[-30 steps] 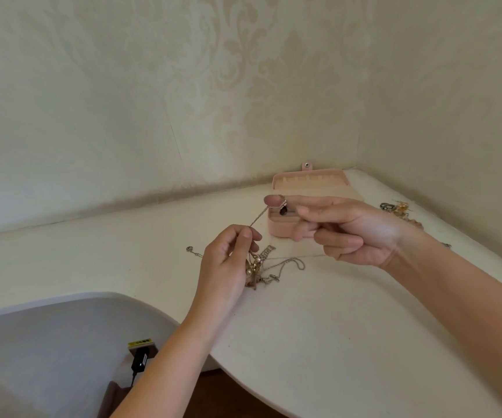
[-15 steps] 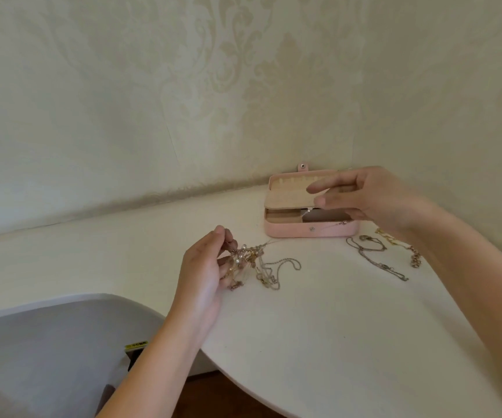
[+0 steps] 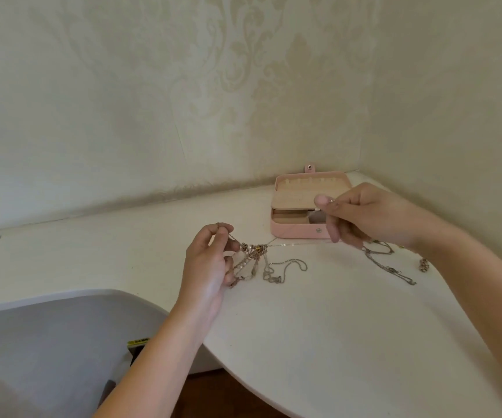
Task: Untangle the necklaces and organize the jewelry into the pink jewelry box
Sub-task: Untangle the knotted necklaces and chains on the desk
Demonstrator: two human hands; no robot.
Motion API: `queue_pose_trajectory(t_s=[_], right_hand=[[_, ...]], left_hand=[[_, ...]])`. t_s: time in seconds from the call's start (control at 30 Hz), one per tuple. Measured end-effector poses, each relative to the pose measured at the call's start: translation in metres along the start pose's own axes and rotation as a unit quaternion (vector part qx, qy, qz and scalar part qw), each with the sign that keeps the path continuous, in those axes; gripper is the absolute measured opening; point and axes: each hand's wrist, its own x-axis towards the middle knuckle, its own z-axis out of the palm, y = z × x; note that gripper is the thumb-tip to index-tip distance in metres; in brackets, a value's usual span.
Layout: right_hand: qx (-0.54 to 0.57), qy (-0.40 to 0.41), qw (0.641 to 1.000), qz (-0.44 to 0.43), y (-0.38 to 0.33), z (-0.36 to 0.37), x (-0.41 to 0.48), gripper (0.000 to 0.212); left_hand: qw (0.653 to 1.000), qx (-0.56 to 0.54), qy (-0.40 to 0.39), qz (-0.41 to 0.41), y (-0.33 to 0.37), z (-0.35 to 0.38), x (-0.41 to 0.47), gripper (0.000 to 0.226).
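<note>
A tangle of gold and silver necklaces (image 3: 252,254) lies on the white table (image 3: 319,327), with a silver loop (image 3: 286,268) trailing to its right. My left hand (image 3: 210,260) pinches a chain at the tangle's left side. My right hand (image 3: 361,215) pinches the end of a thin chain (image 3: 292,244) that runs taut from the tangle toward it. The pink jewelry box (image 3: 298,232) stands open behind, its lid (image 3: 310,188) laid back; my right hand covers its right part.
A separate silver necklace (image 3: 385,263) and a small gold piece (image 3: 423,264) lie on the table under my right forearm. The table sits in a corner with wallpapered walls on the far and right sides. A grey chair (image 3: 47,351) is at lower left.
My right hand went back to the box and has come forward-left, now pinching the thin chain taut. My left hand stays at the tangle, fingers raised with a chain.
</note>
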Motion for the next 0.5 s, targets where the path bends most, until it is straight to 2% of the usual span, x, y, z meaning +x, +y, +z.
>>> queue_pose_trajectory(t_s=[0.13,0.23,0.33,0.5], right_hand=[[-0.037,-0.032,0.998,0.036,0.003,0.002,0.001,0.049],[-0.082,-0.003,0.996,0.046,0.007,-0.001,0.002,0.043],[-0.175,0.039,0.983,0.051,0.011,-0.001,0.004,0.037],[-0.296,0.037,0.953,0.055,0.02,-0.005,0.005,0.013]], left_hand=[[0.993,0.117,-0.025,-0.015,0.007,0.002,0.019,0.016],[0.981,0.179,-0.063,-0.038,0.011,0.008,0.027,0.014],[0.965,0.243,-0.085,-0.045,0.01,0.013,0.031,0.016],[0.954,0.259,-0.13,-0.072,0.012,0.011,0.032,0.019]])
